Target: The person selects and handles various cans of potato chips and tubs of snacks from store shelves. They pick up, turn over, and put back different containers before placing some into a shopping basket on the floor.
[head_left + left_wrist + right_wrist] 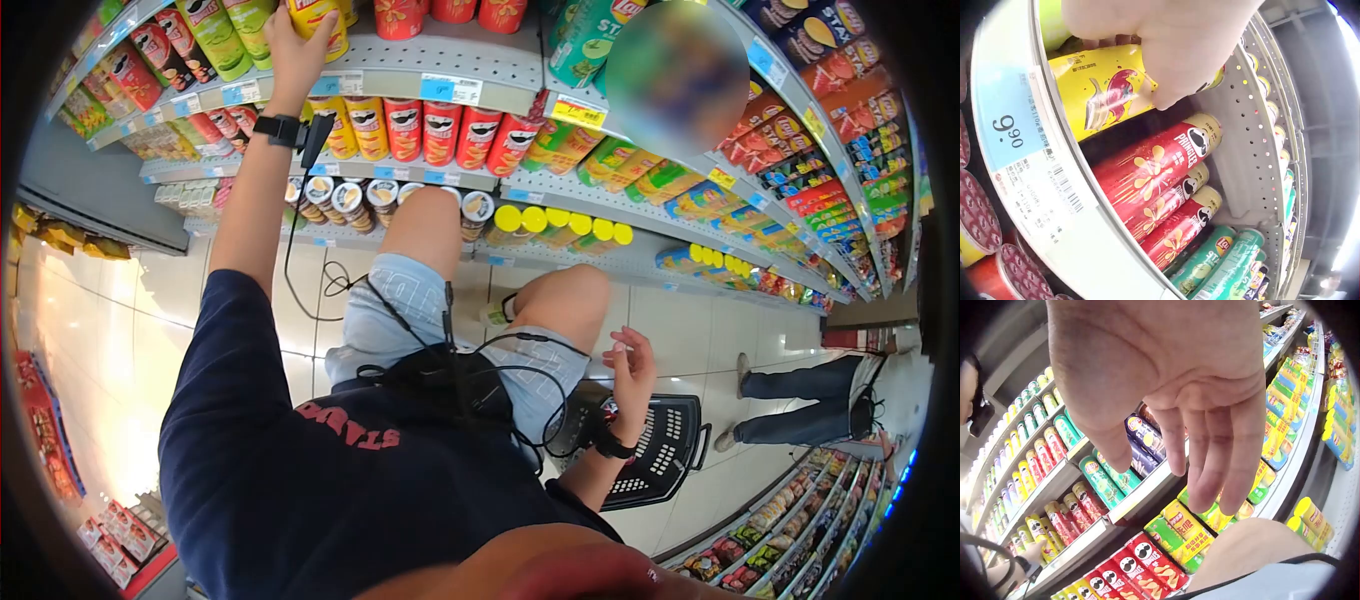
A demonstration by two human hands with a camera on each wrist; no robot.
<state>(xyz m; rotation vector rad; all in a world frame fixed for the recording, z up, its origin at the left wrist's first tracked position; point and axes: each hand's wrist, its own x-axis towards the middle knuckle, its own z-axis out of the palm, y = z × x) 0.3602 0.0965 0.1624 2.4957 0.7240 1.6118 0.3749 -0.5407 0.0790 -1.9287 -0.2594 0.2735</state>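
At the upper shelf in the head view, my left hand (296, 55) grips a yellow Pringles can (322, 32). The left wrist view shows that hand (1172, 44) from close by, fingers and thumb around the upper part of the yellow can (1107, 94). Red Pringles cans (1160, 162) stand beside it, and a green can (1052, 25) is on its other side. My right hand (630, 375) hangs in the air above a black shopping basket (655, 440), holding nothing. Its fingers are loosely bent in the right wrist view, the palm (1166, 369) facing that camera.
Below runs a shelf of red cans (441, 135), with short white-lidded cans (348, 198) lower down. Green Lay's cans (592, 40) stand to the right. A cable (290, 270) hangs from my left wrist. Another person's legs (800, 405) are at the right on the tiled floor (690, 335).
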